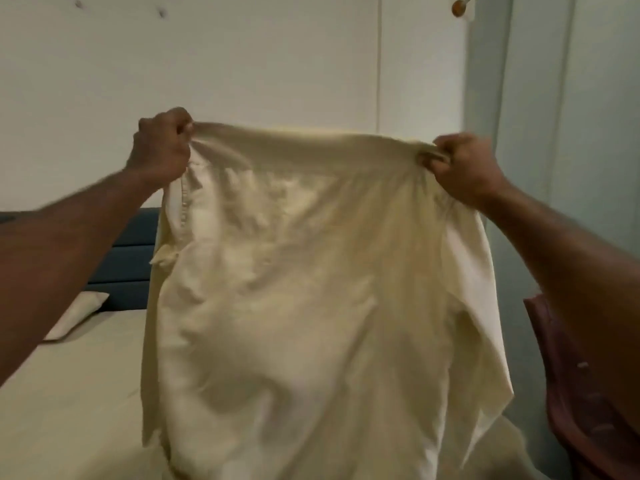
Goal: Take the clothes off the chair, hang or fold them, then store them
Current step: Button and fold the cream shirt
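The cream shirt (311, 289) hung limp and light (thin, creased cloth), each top corner bunched in a fist, left hand (161, 147) and right hand (465, 168), the best holds for folding.

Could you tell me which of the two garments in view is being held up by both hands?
The cream shirt, gripped at its top corners; the maroon garment lies untouched at right.

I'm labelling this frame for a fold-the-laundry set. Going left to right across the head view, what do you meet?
Pillow → left hand → cream shirt → right hand → maroon garment.
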